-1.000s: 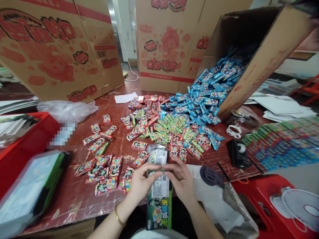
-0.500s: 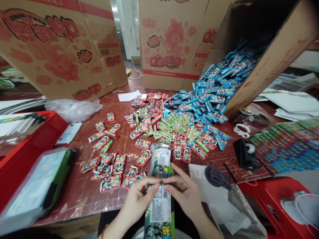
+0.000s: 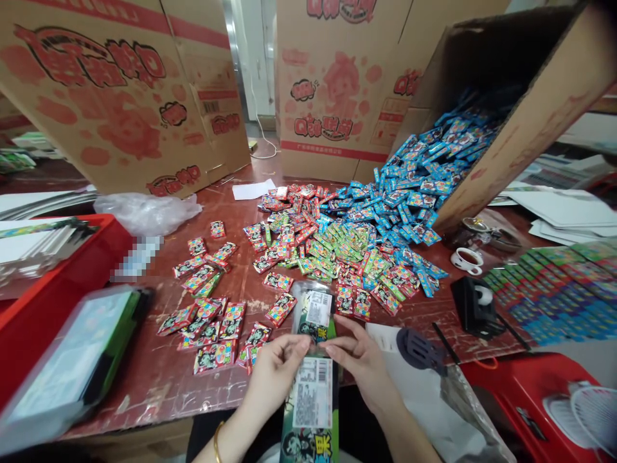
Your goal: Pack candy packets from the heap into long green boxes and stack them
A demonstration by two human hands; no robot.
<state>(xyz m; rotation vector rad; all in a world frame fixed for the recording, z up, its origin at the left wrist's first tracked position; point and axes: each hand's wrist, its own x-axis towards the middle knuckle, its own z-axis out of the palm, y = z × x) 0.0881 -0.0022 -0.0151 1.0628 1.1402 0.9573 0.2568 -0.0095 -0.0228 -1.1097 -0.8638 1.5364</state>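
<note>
A long green and black printed package (image 3: pixel 311 392) in clear plastic, with white labels, stands upright at the table's front edge. My left hand (image 3: pixel 279 366) pinches the plastic at its middle, between the two labels. My right hand (image 3: pixel 359 357) touches the package's right side at the same height, its fingers apart. Red candy packets (image 3: pixel 214 357) lie to the left of my hands. Beyond the package, green packets (image 3: pixel 332 247) and blue packets (image 3: pixel 409 199) form a heap that spills from an open carton (image 3: pixel 520 122).
A red bin (image 3: pixel 62 283) and plastic-wrapped packages (image 3: pixel 72 360) are at the left. To the right stand a tape dispenser (image 3: pixel 475 305), a cup of dark liquid (image 3: pixel 467 260) and a red stool (image 3: pixel 544 386). Large cartons (image 3: pixel 337 96) stand behind.
My left hand has risen slightly along the package, its fingertips now bunched on the plastic. The right hand's fingers have eased slightly apart from the left's. The view has shifted slightly.
</note>
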